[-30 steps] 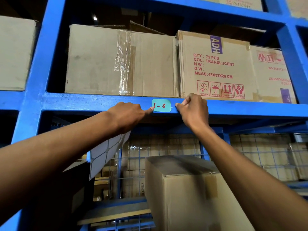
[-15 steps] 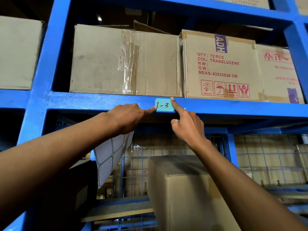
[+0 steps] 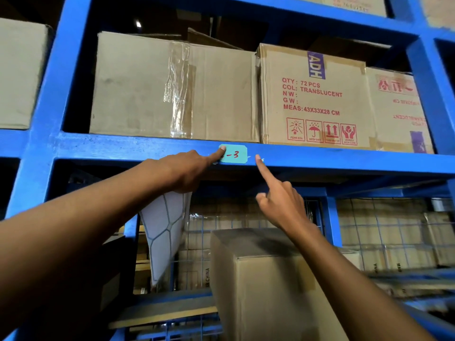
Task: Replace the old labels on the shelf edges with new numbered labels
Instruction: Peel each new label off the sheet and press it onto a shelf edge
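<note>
A teal label [image 3: 235,154] with red writing ending in "-3" is stuck on the front edge of a blue shelf beam [image 3: 344,160]. My left hand [image 3: 183,169] presses its index fingertip on the label's left end and covers the first digit. Its other fingers hold a white label sheet [image 3: 164,230] that hangs below. My right hand [image 3: 278,195] points its index finger at the beam just right of the label. The tip sits close to the label's right edge, other fingers curled.
Cardboard boxes fill the shelf above: a plain taped one [image 3: 172,87] and a printed "ADH" one [image 3: 312,97]. A blue upright [image 3: 46,119] stands at left, another [image 3: 428,89] at right. Below, a cardboard box [image 3: 266,279] juts forward in front of wire mesh [image 3: 381,232].
My right hand slid from the label's top right corner down to just past its right edge. My left index finger moved onto the label's left end, covering the first digit.
</note>
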The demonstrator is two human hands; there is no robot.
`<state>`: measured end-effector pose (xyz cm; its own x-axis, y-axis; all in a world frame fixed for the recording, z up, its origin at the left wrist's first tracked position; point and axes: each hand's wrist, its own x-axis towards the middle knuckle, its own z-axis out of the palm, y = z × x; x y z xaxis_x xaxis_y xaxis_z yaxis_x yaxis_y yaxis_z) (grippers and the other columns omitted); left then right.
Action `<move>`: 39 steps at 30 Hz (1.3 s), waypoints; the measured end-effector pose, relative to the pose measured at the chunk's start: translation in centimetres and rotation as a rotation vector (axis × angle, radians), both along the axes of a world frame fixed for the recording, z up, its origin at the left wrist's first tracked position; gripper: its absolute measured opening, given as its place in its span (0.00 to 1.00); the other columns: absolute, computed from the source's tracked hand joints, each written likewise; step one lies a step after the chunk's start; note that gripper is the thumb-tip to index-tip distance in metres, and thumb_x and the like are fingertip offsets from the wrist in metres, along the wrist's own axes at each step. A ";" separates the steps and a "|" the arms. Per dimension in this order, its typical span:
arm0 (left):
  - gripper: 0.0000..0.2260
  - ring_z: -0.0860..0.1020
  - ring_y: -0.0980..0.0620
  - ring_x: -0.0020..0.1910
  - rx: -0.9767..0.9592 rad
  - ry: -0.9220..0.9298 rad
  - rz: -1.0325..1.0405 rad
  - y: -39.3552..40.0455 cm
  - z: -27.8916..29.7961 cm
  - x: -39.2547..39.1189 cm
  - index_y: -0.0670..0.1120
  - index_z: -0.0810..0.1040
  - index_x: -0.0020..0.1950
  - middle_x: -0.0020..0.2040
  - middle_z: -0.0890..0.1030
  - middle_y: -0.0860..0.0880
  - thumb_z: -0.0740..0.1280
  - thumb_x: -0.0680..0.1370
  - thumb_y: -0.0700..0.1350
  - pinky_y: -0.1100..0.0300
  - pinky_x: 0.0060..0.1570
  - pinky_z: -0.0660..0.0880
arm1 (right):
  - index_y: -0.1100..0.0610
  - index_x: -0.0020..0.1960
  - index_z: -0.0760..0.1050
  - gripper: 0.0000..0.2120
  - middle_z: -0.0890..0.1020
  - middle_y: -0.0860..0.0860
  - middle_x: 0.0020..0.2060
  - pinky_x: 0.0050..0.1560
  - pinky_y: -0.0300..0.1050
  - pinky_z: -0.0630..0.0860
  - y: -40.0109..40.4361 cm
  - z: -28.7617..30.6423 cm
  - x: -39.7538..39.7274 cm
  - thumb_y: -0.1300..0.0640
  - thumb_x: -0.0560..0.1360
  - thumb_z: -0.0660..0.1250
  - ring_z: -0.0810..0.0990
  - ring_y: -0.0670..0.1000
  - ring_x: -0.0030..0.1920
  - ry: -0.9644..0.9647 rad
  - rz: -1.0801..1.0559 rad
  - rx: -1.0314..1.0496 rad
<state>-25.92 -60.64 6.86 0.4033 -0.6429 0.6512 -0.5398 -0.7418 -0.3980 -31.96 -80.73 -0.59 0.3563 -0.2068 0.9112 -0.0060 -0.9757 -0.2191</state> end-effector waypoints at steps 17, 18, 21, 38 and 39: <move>0.41 0.63 0.53 0.28 -0.078 -0.026 0.020 -0.3 -3.4 -0.6 0.57 0.33 0.74 0.33 0.61 0.49 0.62 0.77 0.40 0.56 0.32 0.65 | 0.47 0.75 0.45 0.35 0.78 0.56 0.38 0.34 0.47 0.69 2.1 0.5 0.3 0.57 0.74 0.59 0.73 0.55 0.32 -0.044 -0.062 -0.206; 0.40 0.63 0.53 0.29 -0.081 -0.016 0.023 -0.3 -3.5 -0.6 0.57 0.33 0.74 0.33 0.61 0.49 0.62 0.77 0.40 0.56 0.32 0.65 | 0.47 0.75 0.44 0.35 0.78 0.57 0.40 0.35 0.47 0.70 2.1 1.1 0.3 0.56 0.74 0.59 0.74 0.55 0.34 -0.036 -0.083 -0.206; 0.40 0.64 0.54 0.29 -0.089 0.013 -0.001 -0.4 -3.1 -0.7 0.58 0.34 0.74 0.34 0.61 0.50 0.62 0.77 0.40 0.59 0.29 0.62 | 0.46 0.75 0.40 0.36 0.77 0.59 0.46 0.37 0.47 0.67 1.7 2.1 -0.3 0.56 0.76 0.58 0.71 0.53 0.36 0.059 -0.164 -0.248; 0.33 0.73 0.30 0.50 -0.967 0.297 -0.774 -0.5 -15.2 -2.0 0.57 0.52 0.75 0.46 0.79 0.34 0.66 0.76 0.42 0.48 0.49 0.72 | 0.58 0.56 0.79 0.13 0.79 0.53 0.47 0.44 0.54 0.80 4.1 -11.1 -4.3 0.55 0.74 0.65 0.79 0.53 0.49 -0.068 0.305 0.126; 0.33 0.74 0.31 0.50 -0.995 0.308 -0.793 -0.7 -15.6 -2.3 0.57 0.52 0.75 0.46 0.79 0.35 0.66 0.76 0.42 0.47 0.50 0.72 | 0.57 0.58 0.78 0.15 0.78 0.52 0.47 0.45 0.56 0.80 4.2 -11.7 -4.5 0.54 0.74 0.64 0.78 0.53 0.49 -0.076 0.305 0.132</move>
